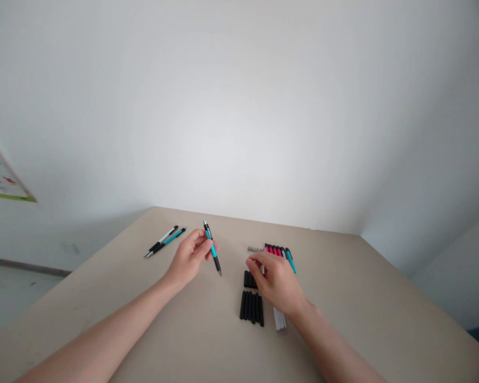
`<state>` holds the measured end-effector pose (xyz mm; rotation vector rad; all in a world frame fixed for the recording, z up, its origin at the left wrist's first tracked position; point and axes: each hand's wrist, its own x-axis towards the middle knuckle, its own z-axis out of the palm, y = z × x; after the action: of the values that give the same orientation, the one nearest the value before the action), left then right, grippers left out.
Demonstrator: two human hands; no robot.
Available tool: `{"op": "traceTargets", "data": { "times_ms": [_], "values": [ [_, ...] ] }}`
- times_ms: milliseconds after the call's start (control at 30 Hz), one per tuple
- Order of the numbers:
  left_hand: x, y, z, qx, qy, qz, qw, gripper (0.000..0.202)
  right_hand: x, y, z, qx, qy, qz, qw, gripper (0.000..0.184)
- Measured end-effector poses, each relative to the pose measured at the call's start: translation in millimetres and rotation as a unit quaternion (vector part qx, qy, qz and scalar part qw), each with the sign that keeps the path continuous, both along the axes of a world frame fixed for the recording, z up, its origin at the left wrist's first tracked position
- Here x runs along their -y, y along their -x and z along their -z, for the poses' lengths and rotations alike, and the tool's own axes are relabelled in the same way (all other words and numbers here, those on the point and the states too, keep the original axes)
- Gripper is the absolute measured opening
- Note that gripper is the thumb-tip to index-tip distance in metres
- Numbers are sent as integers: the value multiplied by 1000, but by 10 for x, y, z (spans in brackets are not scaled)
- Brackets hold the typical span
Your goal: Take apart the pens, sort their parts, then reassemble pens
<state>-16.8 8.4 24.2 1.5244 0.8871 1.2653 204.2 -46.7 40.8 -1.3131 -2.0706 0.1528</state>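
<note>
In my left hand [188,259] is a teal and black click pen [213,250], pinched between thumb and fingers with its grey tip pointing down. My right hand [278,281] hovers over rows of pen parts, thumb and forefinger closed together; whatever may be between them is too small to make out. Below it lie two rows of black tubes, a longer set [252,307] and a shorter set [249,279] partly covered by the hand. White refills [280,322] stick out beneath the wrist. Behind the fingers are red barrels [273,248], a teal barrel [291,260] and small metal pieces [255,249].
On the left of the beige table [191,340] two whole pens lie side by side, a white and black pen [162,239] and a teal and black pen [166,243]. A white wall [239,117] rises behind the table's back edge. A poster [3,173] hangs at the left.
</note>
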Motion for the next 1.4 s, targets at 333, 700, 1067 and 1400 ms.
{"op": "traceTargets", "data": {
  "times_ms": [333,700,1067,1400],
  "values": [
    [141,-93,-54,199,149,158,956,27,130,210,-14,-66,118,-80,988,45],
    [110,-78,-31,156,97,84,979,25,-28,175,138,-309,283,-28,907,57],
    [130,-79,-35,-57,54,-70,994,44,-50,49,123,-65,91,34,993,39],
    [108,-65,1,-167,-74,-158,970,24,-4,40,80,-42,49,33,997,33]
  ]
}}
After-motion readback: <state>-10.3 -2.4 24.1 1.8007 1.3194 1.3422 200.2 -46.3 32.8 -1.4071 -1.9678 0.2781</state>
